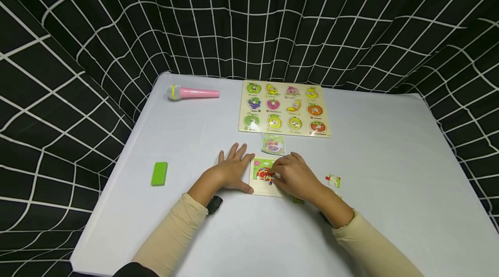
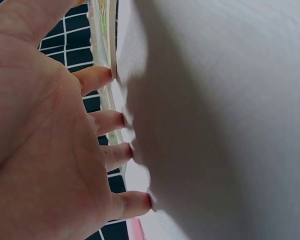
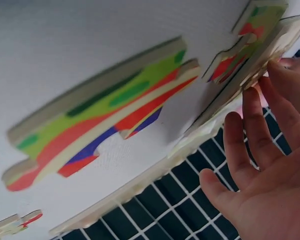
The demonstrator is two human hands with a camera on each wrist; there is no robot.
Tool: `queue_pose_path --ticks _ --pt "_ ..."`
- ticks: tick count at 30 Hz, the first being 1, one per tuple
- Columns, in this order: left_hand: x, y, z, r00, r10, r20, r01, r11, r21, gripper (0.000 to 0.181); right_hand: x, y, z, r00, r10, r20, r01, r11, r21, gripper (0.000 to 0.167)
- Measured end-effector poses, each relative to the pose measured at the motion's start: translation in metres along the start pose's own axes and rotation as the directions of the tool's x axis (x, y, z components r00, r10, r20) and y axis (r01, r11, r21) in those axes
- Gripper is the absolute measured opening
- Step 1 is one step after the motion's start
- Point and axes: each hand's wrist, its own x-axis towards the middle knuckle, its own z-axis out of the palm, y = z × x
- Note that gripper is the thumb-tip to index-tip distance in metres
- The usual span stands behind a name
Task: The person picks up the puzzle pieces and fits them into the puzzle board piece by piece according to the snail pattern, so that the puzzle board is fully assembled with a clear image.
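A small wooden puzzle board (image 1: 259, 188) lies on the table, with a green and red picture part filled in at its upper left. My left hand (image 1: 230, 173) is spread at the board's left side, thumb and forefinger touching its edge; the left wrist view shows this hand (image 2: 55, 130) with its fingertips down on the cloth. Over the board, my right hand (image 1: 298, 177) pinches a small puzzle piece (image 1: 270, 178) between thumb and fingers. In the right wrist view this hand (image 3: 270, 150) has its other fingers loosely bent; the held piece is mostly hidden.
Loose puzzle pieces lie right of the board, one (image 1: 334, 181) farther out and a large-looking one (image 3: 105, 110) in the right wrist view. Behind are a picture card (image 1: 273, 144) and a fruit board (image 1: 284, 91). A pink microphone (image 1: 199, 93) and green block (image 1: 159, 174) lie left.
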Motion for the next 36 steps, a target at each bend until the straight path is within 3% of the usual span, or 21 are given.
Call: queue_pose_path --ticks 11,19,23,26,32,36 --pt "0.001 0.001 -0.003 1.0 -0.001 -0.018 0.001 1.0 -0.002 0.109 0.004 -0.007 0.001 1.0 0.016 -0.008 -0.017 0.997 -0.071 0.014" --pt "0.001 0.001 -0.001 1.0 -0.007 0.0 0.007 1.0 -0.004 0.108 -0.003 -0.001 -0.004 1.0 0.017 0.022 -0.018 0.999 0.028 0.017" --pt "0.001 0.002 0.002 1.0 -0.007 -0.004 0.007 1.0 -0.012 0.108 -0.019 0.015 -0.011 1.0 0.007 0.007 -0.008 0.995 0.099 0.02" --pt "0.001 0.003 0.004 1.0 -0.002 -0.008 0.001 1.0 -0.022 0.108 -0.037 0.033 -0.018 0.999 0.037 -0.028 -0.034 0.995 0.089 0.022" --pt "0.001 0.001 0.003 1.0 -0.004 0.006 0.004 1.0 -0.02 0.108 -0.075 0.064 -0.027 0.978 0.203 -0.039 -0.202 0.979 0.043 0.026" --pt "0.001 0.0 0.002 1.0 -0.002 0.001 0.002 1.0 -0.018 0.109 -0.095 0.078 -0.033 0.965 0.259 -0.033 -0.259 0.966 0.014 0.027"
